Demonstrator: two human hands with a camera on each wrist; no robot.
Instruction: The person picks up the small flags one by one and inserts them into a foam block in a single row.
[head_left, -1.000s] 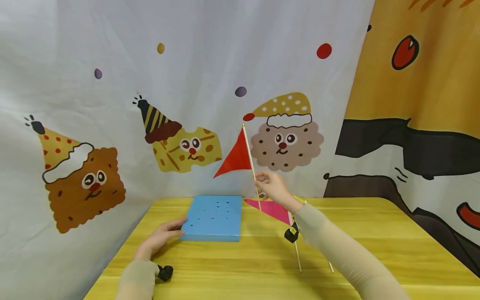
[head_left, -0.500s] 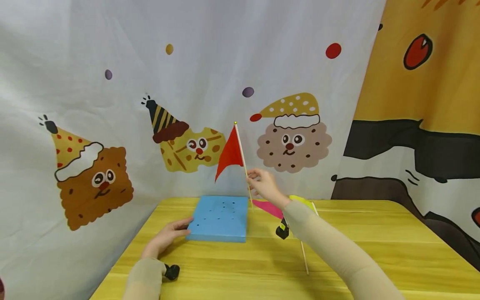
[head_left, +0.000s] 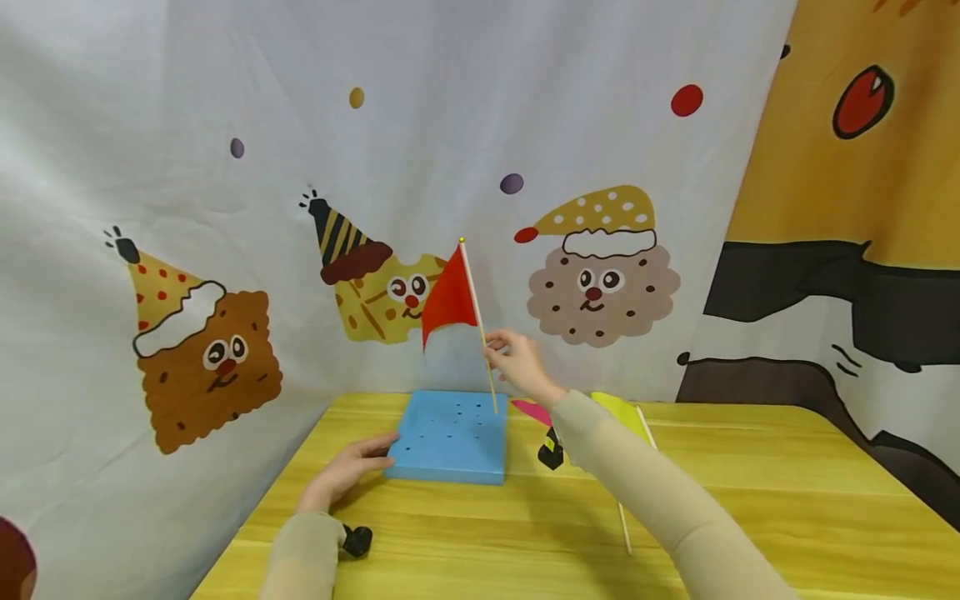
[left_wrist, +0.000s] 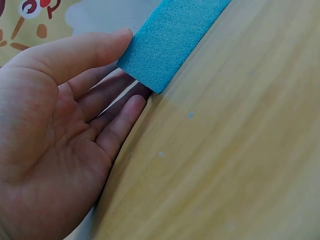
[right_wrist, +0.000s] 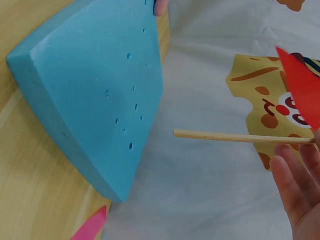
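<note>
A blue foam block [head_left: 450,437] with several small holes in its top lies on the yellow wooden table [head_left: 525,533]. My left hand [head_left: 352,467] rests flat beside it, its straight fingers [left_wrist: 117,122] and thumb touching the block's [left_wrist: 170,35] near left corner. My right hand [head_left: 513,362] pinches the thin wooden stick [head_left: 480,333] of a red triangular flag [head_left: 448,300], held almost upright. The stick's [right_wrist: 235,136] lower tip hangs just off the holed top of the block [right_wrist: 100,100], near its far right corner, without touching it. The red flag [right_wrist: 302,85] shows above my fingers [right_wrist: 295,195].
A pink flag [head_left: 532,410] and a yellow flag [head_left: 622,414] lie on the table behind my right forearm, one stick [head_left: 625,525] reaching toward the front edge. A printed cartoon cloth [head_left: 225,208] hangs close behind and to the left. The table's right half is bare wood.
My right hand has carried the red flag leftward, from beside the block to over its far right corner. The left hand has stayed at the block's corner.
</note>
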